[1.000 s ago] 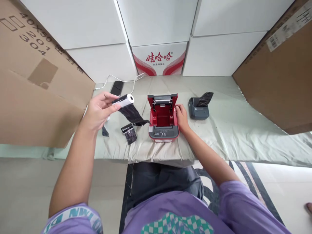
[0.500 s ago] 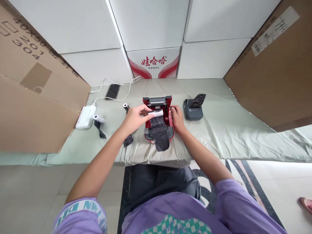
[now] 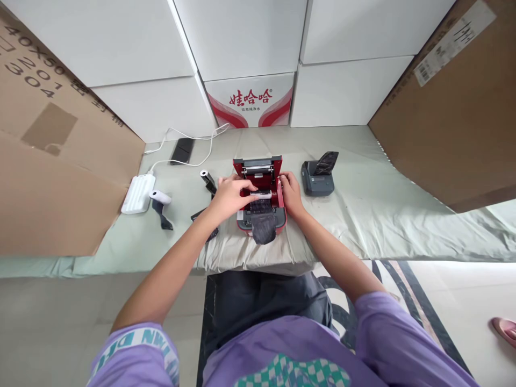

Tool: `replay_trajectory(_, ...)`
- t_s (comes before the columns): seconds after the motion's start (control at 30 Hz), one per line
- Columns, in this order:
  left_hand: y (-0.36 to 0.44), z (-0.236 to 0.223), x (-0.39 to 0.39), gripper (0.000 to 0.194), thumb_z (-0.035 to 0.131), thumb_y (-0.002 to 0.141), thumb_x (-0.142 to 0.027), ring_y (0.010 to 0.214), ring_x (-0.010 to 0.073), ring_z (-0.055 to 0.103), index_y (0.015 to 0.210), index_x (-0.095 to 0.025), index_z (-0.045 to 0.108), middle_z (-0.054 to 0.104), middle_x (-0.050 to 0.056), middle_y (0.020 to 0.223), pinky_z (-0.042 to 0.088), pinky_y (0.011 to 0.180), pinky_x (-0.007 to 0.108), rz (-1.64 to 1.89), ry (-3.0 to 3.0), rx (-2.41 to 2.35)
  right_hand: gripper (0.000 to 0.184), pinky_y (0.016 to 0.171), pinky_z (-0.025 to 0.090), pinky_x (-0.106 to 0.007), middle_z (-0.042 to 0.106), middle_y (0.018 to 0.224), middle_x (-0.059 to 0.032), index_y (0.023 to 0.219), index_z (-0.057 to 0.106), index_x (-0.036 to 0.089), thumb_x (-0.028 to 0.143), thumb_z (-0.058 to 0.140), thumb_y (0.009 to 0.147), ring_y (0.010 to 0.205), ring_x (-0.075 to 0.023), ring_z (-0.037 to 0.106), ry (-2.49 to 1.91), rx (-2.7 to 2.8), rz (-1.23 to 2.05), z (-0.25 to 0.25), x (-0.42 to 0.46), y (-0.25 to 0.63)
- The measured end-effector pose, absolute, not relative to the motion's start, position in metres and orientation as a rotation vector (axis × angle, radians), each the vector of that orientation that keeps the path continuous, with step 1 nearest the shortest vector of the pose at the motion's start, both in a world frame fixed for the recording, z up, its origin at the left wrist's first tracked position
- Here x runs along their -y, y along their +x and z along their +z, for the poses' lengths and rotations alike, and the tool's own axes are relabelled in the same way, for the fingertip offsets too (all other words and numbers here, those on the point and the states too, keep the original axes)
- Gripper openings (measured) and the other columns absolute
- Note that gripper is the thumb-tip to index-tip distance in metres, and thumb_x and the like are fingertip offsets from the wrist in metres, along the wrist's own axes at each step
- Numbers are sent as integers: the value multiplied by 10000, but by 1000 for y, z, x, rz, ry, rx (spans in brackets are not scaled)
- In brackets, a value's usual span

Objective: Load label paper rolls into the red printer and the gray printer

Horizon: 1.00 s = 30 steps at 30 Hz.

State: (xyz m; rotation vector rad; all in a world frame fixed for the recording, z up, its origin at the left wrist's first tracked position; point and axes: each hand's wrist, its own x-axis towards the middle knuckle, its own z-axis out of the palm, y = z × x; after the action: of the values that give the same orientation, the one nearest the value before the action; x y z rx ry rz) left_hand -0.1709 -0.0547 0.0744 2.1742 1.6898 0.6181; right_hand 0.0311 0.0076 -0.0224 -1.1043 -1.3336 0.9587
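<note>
A red and black receipt printer stands on the cloth with its lid raised. My left hand pinches a thermal paper roll, which sits down inside the printer's open bay. The roll's dark, streaked tail hangs forward over the printer's front panel. At the printer's right side, my right hand grips its wall, with the fingertips partly hidden behind it. Left of the printer lie another dark paper roll and a piece of dark paper, both partly covered by my left hand and arm.
A small dark grey printer with dark paper sticking up stands at right. Further left are a paper roll, a white power strip with a cable, and a black flat object. Cardboard boxes flank the cloth; white boxes stand behind.
My left hand has carried the paper roll rightward over the printer and lowered it into the bay. Its tail now drapes over the front. My right hand has stayed at the printer's side.
</note>
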Motion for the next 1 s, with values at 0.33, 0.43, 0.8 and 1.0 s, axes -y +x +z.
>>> replay_trajectory(0.33,-152,86,46,56,764,867,-277,1099,380,644,878,-252,813,786,110,890,356,977,538,181,2528,-1719,294,923,476,-340,697,1015,-49,969,609,233,497,479,970,990,-210,613,-1111,1346,948,-22,-8,31)
replay_trajectory(0.43,-146,89,45,86,751,857,-233,1010,359,680,807,-247,819,782,109,824,355,994,548,80,2584,-1732,313,932,481,-348,704,1021,-52,970,615,228,513,483,974,998,-214,624,-1107,1349,941,-22,-7,31)
replay_trajectory(0.8,-179,95,72,326,534,1035,-396,1203,240,677,1241,-231,726,741,88,1299,515,1045,374,1308,2278,-1728,542,1089,496,-455,643,1466,-73,1402,635,282,622,531,992,1260,-272,625,-805,1486,980,3,0,48)
replay_trajectory(1.0,-177,63,91,232,549,1050,-317,1166,209,696,1139,-206,732,758,83,1191,528,1068,371,1568,2155,-1495,372,1117,470,-461,728,1176,-69,1049,739,261,569,536,997,1180,-268,647,-737,1533,990,17,10,54)
